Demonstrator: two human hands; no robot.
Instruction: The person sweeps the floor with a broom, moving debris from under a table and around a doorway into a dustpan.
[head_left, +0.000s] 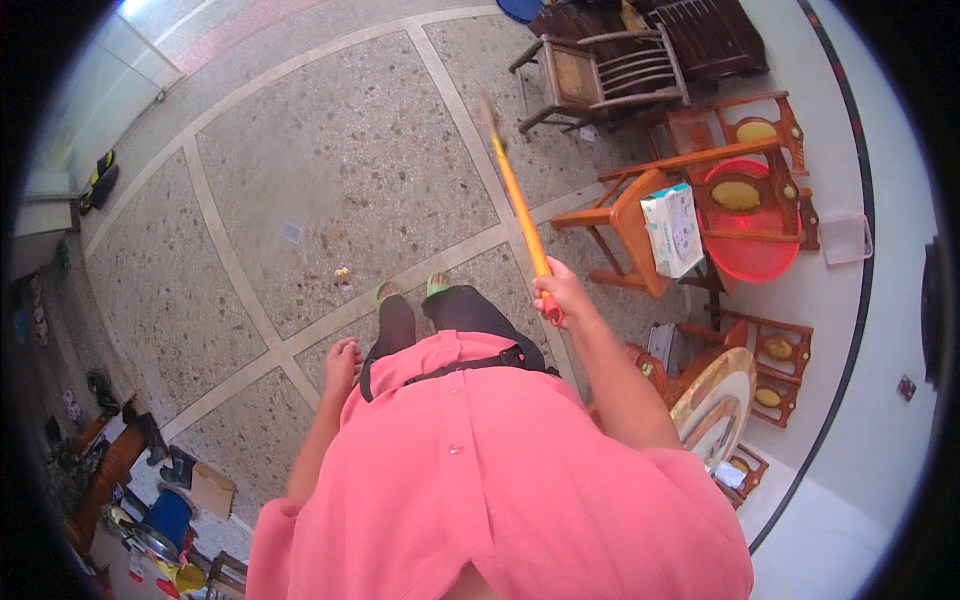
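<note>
My right hand (561, 292) is closed around the red-tipped end of a yellow-orange handle, apparently that of a broom (519, 199). The handle points forward over the speckled stone floor (330, 142). At its far end the brownish head is blurred. Low at my left side, my left hand (343, 365) hangs with loosely curled fingers and holds nothing. On the floor before my green slippers (438, 283) lie a small pale yellow scrap (343, 275) and a clear plastic piece (292, 232).
To the right are wooden chairs (637, 225), a tissue box (673, 231), a red basin (754, 259) and a round table (720, 405). A dark wooden armchair (574, 75) stands ahead. At lower left are a blue bucket (169, 517), black boots (178, 466) and cardboard (213, 491).
</note>
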